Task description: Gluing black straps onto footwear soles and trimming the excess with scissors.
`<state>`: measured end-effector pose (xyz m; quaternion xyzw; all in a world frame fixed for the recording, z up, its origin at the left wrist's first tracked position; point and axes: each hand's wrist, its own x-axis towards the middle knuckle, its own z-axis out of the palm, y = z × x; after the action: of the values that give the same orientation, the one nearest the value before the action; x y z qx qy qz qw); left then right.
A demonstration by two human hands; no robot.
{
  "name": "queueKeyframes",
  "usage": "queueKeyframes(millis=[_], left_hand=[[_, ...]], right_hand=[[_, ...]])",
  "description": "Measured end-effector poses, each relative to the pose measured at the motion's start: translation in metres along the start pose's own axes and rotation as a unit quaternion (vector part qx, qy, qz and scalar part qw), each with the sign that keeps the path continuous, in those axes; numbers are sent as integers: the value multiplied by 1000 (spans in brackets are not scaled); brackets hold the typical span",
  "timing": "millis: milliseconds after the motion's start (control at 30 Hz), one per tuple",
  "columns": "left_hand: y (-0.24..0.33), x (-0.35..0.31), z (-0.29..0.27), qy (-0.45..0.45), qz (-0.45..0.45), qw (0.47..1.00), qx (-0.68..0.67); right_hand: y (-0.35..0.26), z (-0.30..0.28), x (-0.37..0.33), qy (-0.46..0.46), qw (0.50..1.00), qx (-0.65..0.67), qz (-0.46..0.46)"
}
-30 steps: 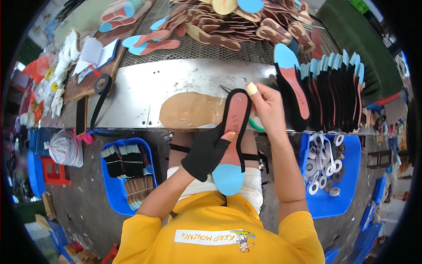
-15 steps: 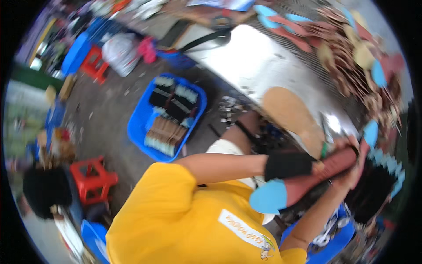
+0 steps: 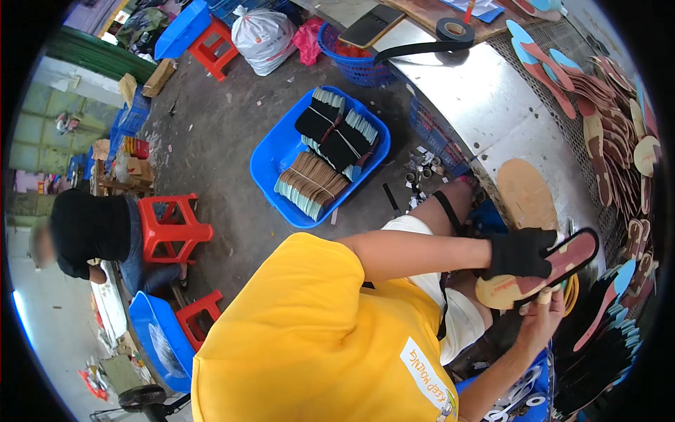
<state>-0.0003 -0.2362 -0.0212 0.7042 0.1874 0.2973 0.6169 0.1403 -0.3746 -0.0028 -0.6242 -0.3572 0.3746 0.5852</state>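
A shoe insole, beige at one end and maroon at the other with black edging round its rim, is held above my lap. My left hand, in a black glove with bare fingertips, grips it from above across the middle. My right hand, bare with pale tape round a finger, pinches the near edge of the same insole. Just beyond, a flat tan insole-shaped piece lies on the metal tabletop. What is under the insole is hidden.
Stacked insoles cover the table's right side. A black tape roll and a phone lie at the far end. On the floor stand a blue basin of bundled insoles and a red stool. Another person sits left.
The view has swung, so everything sits differently in it. Earlier a pinkish insole face with a light blue end showed in my hands; now a beige and maroon face with black edging shows.
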Motion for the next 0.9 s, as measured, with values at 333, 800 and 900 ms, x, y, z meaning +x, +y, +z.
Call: queueKeyframes(millis=[333,800,900], left_hand=[[13,-20,-33,-200,-99,975,-3],[44,-21,-21,-142,50,961,233],[52,-22,-24,-145,-31,975,167]], right_hand=[[-35,-13,66,119,991,5,-58],[-68,-5,63,155,931,-275,-184],[-73,9,46,111,938,-257,-206]])
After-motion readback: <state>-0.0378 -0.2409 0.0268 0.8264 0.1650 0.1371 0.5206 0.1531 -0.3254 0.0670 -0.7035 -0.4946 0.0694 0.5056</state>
